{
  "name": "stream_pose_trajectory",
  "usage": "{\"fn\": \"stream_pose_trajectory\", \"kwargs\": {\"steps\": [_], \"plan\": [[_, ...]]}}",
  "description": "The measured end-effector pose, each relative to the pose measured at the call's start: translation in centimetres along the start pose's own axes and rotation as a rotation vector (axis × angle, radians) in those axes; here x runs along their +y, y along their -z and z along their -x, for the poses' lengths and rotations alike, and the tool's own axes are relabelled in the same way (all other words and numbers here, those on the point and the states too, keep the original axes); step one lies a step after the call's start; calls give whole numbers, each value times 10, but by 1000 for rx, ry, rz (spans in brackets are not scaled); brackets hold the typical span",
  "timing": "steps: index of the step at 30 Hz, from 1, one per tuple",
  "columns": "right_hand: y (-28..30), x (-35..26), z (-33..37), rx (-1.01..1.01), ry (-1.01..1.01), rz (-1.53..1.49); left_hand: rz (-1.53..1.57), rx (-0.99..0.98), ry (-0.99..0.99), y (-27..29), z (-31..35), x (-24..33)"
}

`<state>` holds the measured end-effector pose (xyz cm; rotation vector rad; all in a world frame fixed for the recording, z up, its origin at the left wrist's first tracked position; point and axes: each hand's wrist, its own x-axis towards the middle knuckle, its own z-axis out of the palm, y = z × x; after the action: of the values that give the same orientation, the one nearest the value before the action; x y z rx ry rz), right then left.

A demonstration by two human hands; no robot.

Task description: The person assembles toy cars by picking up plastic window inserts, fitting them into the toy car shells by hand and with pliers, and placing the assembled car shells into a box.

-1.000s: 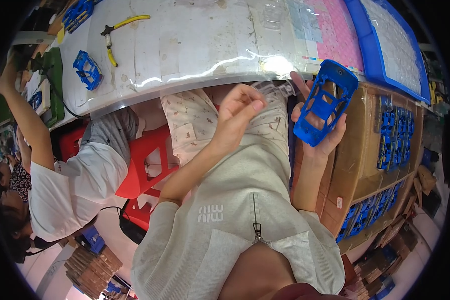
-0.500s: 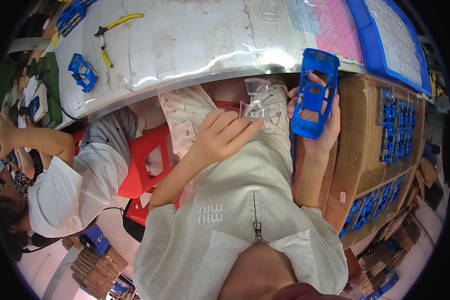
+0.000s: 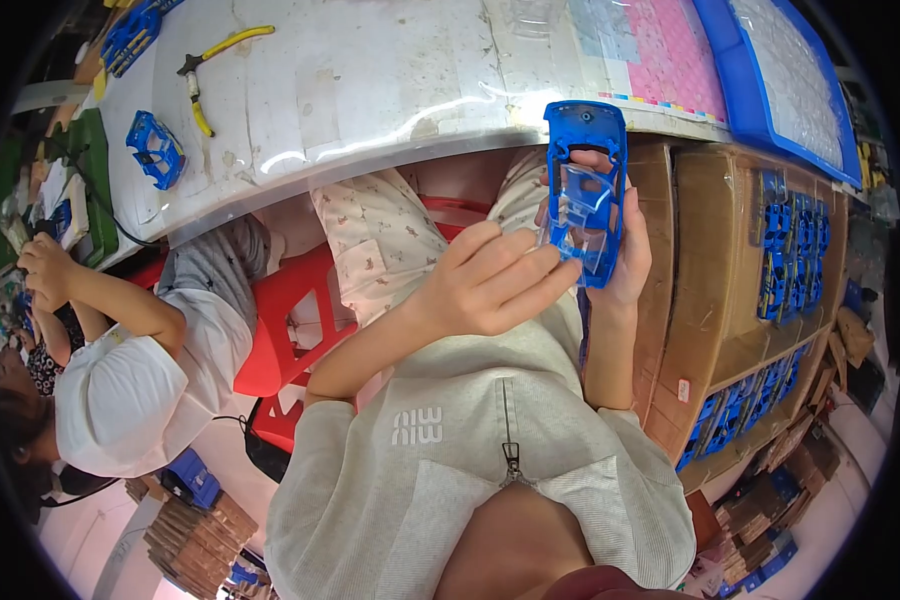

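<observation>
A blue toy car body shell [image 3: 592,128] with window openings stands lengthwise in my right hand [image 3: 628,258], the fingers wrapped round its back and right side. My left hand [image 3: 495,280] pinches the near end of a clear plastic car window piece [image 3: 584,205] between thumb and fingers. That clear piece overlaps the lower half of the shell; whether it touches or sits inside cannot be made out. Both hands are in front of my lap, just below the table edge.
On the white table [image 3: 340,80] lie yellow-handled pliers [image 3: 194,85] and another blue car shell [image 3: 155,150]. A blue tray [image 3: 735,75] of clear parts stands far right. Cardboard boxes [image 3: 715,280] with blue cars are at my right. A co-worker [image 3: 120,390] sits at left.
The clear window piece in my left hand has moved right, from above my lap onto the car shell. My right hand has brought the shell left toward it.
</observation>
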<state>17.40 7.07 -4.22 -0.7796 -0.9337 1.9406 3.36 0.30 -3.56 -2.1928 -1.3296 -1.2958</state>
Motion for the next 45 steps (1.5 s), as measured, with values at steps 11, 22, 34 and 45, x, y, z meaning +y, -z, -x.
{"fn": "stream_pose_trajectory", "kwargs": {"steps": [11, 22, 34, 45], "plan": [[-7, 3, -2, -42, -4, -40, -94, 23, 35, -6, 1, 0], [-19, 1, 1, -14, -8, -4, 188, -246, 271, 6, -12, -8], [-26, 1, 8, -149, -104, -91, 753, -128, 1092, 3, -30, -23], [-27, 4, -1, 78, 133, 675, 376, -125, 882, -13, -20, -18]]}}
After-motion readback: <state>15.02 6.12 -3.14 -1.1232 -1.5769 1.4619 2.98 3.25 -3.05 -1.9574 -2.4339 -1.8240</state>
